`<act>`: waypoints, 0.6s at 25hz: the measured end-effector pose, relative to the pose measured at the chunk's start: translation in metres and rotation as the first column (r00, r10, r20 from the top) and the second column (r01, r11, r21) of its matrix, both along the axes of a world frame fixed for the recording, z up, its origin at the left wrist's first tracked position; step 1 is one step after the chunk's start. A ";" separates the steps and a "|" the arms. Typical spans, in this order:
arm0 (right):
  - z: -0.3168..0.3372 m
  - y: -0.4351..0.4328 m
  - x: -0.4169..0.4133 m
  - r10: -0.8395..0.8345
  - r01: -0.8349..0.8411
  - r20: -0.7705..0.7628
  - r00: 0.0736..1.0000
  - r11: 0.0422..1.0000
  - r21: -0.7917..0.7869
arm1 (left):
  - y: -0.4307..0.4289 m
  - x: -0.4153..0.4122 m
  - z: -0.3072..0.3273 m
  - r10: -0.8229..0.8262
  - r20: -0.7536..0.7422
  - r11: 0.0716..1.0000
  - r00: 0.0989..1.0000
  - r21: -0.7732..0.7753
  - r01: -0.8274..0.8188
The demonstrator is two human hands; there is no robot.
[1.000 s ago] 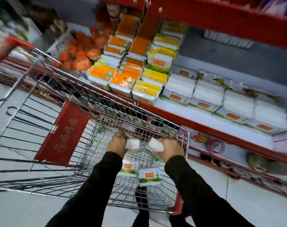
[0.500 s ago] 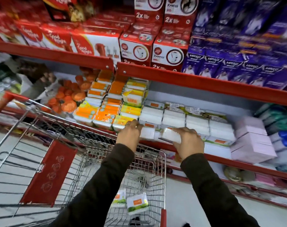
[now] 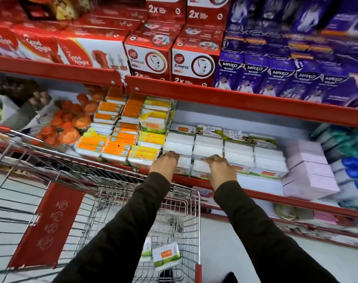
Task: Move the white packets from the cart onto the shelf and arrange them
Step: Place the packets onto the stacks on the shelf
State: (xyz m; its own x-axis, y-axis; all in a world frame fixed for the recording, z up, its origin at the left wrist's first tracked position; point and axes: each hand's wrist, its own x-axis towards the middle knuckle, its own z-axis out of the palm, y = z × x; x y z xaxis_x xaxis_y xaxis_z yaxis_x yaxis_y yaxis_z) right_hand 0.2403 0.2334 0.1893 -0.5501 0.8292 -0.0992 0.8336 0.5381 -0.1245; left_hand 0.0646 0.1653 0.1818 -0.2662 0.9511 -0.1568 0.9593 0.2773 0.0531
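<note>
Both hands have risen out of the cart and now reach the front of the shelf, each carrying the white packet it held a second ago over the basket. At the front edge of the shelf (image 3: 255, 194) the left hand (image 3: 164, 164) has its grip closed over the top of one white packet (image 3: 182, 163), fingers curled down on it, pressing it against the white stack behind. Just beside it, the right hand (image 3: 221, 170) has its grip closed on a second white packet (image 3: 200, 167), which sits touching the first at the shelf lip. Behind them stand rows of white packets already shelved (image 3: 239, 152), stacked two high with green and orange labels showing at the front. To their left sit orange and yellow packs (image 3: 116, 139); to their right, pale pink boxes (image 3: 308, 174). Down in the wire cart (image 3: 192, 211), two more white packets remain: one lying label up (image 3: 166, 256) and another partly hidden behind the left sleeve (image 3: 147, 249) (only its edge shows). On the upper shelf stand red boxes (image 3: 192, 58) and purple boxes (image 3: 276, 78). Dark sleeves cover both arms to the wrist.
</note>
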 end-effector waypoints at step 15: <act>-0.140 -0.147 -0.023 0.307 -0.209 0.087 0.948 0.804 -0.557 | -0.181 -0.014 -0.140 0.168 0.230 0.924 0.959 -0.376 -0.072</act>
